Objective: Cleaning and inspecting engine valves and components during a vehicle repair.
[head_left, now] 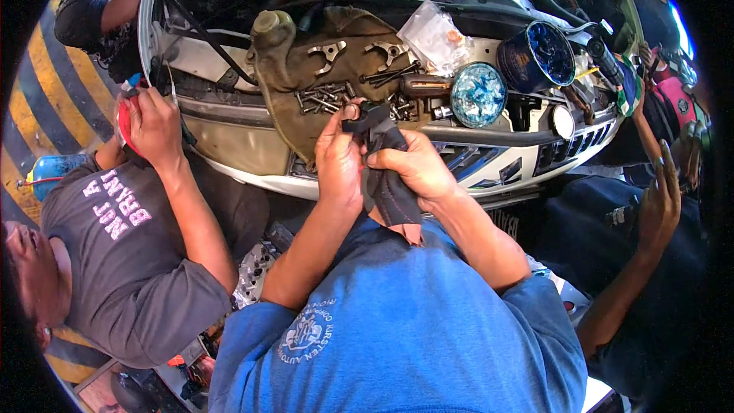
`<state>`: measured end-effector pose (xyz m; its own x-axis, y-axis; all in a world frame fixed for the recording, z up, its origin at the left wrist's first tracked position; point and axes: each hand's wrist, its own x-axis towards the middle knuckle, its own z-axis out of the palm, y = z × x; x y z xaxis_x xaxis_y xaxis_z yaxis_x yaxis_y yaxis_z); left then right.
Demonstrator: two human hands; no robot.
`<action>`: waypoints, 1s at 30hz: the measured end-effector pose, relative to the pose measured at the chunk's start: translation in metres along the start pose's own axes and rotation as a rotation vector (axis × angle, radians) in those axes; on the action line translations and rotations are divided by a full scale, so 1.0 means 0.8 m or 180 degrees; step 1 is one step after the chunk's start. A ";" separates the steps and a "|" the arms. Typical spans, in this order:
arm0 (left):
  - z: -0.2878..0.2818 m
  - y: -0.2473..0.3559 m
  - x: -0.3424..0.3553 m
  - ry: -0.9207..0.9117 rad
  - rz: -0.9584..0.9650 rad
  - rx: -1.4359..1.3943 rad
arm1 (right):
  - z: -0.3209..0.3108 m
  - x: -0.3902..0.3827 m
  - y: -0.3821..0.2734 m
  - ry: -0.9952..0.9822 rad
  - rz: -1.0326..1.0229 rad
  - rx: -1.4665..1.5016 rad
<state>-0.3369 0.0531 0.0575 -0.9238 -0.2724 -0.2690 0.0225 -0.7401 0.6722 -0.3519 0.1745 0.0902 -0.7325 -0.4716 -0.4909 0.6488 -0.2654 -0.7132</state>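
My left hand (pixel 342 159) is closed at the chest-side edge of the car front, pinching the upper end of a black rag (pixel 394 197). Whatever small part may sit inside the folds near my fingertips is hidden. My right hand (pixel 418 167) grips the same rag from the other side, thumb pressed on top. Its lower end, with reddish stitching, hangs down in front of my blue shirt. Just beyond my fingers, several bolts (pixel 321 98) lie in a heap on an olive cloth (pixel 277 111). Two metal forks (pixel 327 57) rest farther back on that cloth.
A tub of blue grease (pixel 549 57) and its smeared lid (pixel 479 95) stand right of the bolts, beside a wooden handle (pixel 423 86) and a clear plastic bag (pixel 436 37). Co-workers flank me; the left one's hand (pixel 153 122) holds something red. A black rod (pixel 191 19) slants across the left.
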 end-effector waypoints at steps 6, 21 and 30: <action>-0.001 0.029 0.014 0.0209 0.0121 -0.0324 | -0.009 -0.012 0.004 -0.0234 0.0081 -0.0124; 0.025 0.045 -0.022 -0.1472 -0.1594 0.1402 | -0.047 -0.042 -0.011 -0.0070 -0.0562 0.1315; 0.048 0.013 -0.040 -0.1477 -0.1111 0.1405 | -0.060 -0.054 0.001 -0.0280 -0.1065 0.0869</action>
<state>-0.3215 0.0779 0.0997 -0.9181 0.2955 -0.2641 -0.3687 -0.3925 0.8426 -0.3299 0.2352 0.0867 -0.8989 -0.3885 -0.2024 0.4180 -0.6227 -0.6614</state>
